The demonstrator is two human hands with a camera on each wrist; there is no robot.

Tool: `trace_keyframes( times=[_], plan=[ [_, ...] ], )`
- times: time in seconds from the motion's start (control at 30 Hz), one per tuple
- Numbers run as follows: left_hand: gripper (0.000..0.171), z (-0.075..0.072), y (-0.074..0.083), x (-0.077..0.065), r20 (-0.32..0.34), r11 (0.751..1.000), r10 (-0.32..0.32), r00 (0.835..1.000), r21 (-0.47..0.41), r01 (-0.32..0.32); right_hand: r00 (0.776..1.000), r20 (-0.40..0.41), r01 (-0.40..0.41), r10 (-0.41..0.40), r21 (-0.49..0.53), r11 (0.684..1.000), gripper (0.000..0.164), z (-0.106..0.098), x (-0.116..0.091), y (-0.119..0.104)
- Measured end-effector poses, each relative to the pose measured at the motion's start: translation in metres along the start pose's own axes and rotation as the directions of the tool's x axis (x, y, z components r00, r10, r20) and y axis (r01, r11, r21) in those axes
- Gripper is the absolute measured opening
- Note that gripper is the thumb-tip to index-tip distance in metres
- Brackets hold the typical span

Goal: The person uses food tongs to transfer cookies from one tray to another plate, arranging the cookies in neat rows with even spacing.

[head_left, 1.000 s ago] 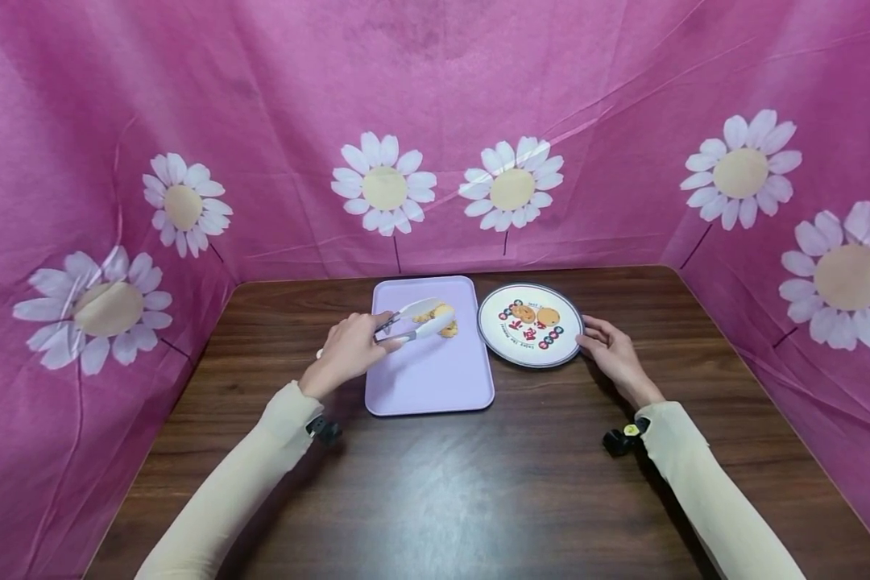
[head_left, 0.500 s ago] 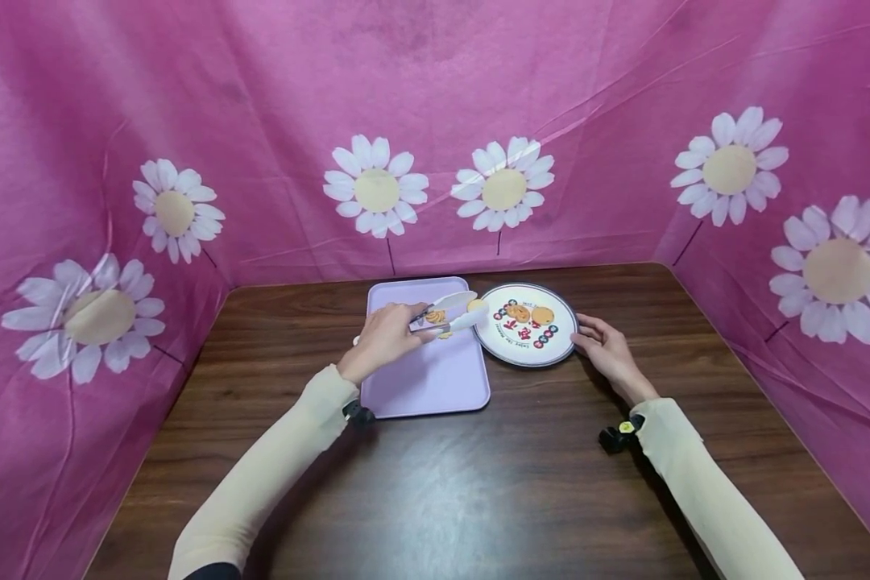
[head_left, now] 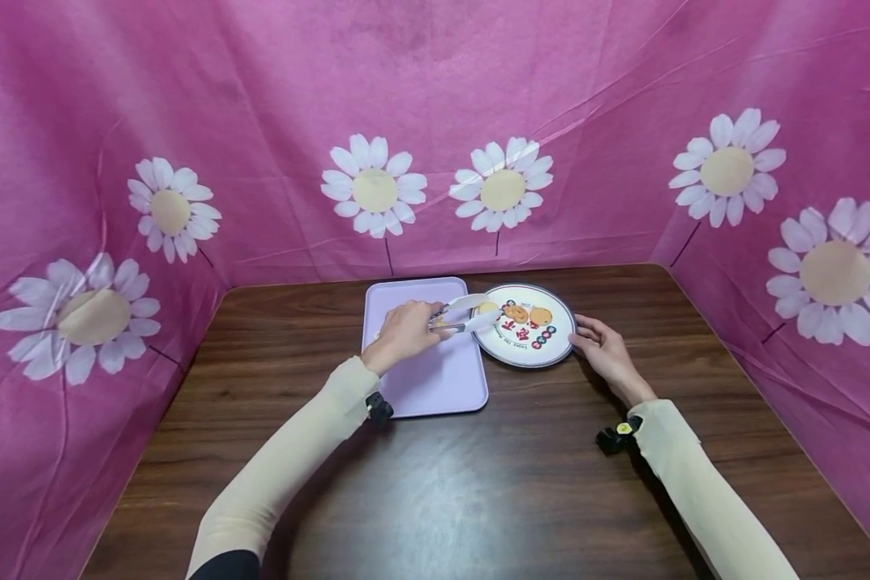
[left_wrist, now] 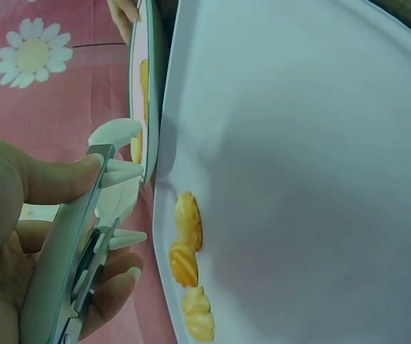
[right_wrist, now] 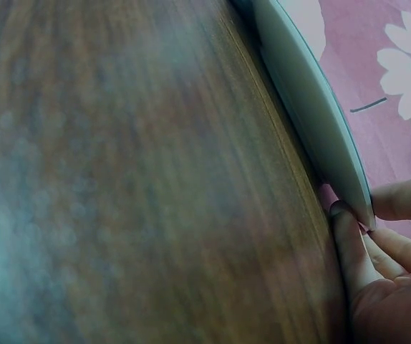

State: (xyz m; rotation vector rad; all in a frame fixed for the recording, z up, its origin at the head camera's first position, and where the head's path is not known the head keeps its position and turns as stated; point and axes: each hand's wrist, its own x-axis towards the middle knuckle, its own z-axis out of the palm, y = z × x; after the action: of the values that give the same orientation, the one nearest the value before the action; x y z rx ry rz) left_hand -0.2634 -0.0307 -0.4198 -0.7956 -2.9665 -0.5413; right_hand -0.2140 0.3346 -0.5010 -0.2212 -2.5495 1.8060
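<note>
My left hand (head_left: 406, 332) grips tongs (head_left: 470, 324) with white tips, reaching over the left edge of the round plate (head_left: 513, 354). A pale yellow cookie (head_left: 487, 308) sits between the tips at that edge; I cannot tell whether it touches the plate. Two more cookies (head_left: 541, 316) lie on the plate, among its printed red characters. My right hand (head_left: 611, 354) pinches the plate's right rim, thumb and fingers on either side in the right wrist view. Under the left hand is a lilac tray (head_left: 435, 383); the left wrist view shows ridged cookies (left_wrist: 183, 264) along its far side.
The tray and plate stand side by side on a dark wooden table (head_left: 435, 491), toward its back edge. A pink cloth (head_left: 435, 72) with white daisies hangs behind and at both sides.
My left hand has moved right, carrying a cookie in the tongs from above the tray to the plate's left edge. The right hand keeps its hold on the rim.
</note>
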Motion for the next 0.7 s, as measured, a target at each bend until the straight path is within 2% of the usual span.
trace_keyframes(
  times=[0.37, 0.5, 0.7],
  plan=[
    [0.033, 0.006, 0.009, 0.008, 0.018, 0.997, 0.012, 1.000, 0.072, -0.013, 1.000, 0.000, -0.024, 0.024, -0.006, 1.000, 0.058, 0.001, -0.002, -0.003],
    [0.037, 0.007, 0.014, 0.009, 0.007, 0.995, 0.005, 1.000, 0.096, -0.006, 1.000, -0.001, -0.026, 0.026, 0.000, 1.000, 0.058, 0.001, -0.002, -0.003],
    [0.032, 0.008, 0.019, 0.010, -0.002, 0.989, 0.007, 1.000, 0.151, -0.007, 1.000, -0.005, -0.027, 0.027, 0.008, 1.000, 0.058, 0.001, -0.002, -0.004]
  ],
)
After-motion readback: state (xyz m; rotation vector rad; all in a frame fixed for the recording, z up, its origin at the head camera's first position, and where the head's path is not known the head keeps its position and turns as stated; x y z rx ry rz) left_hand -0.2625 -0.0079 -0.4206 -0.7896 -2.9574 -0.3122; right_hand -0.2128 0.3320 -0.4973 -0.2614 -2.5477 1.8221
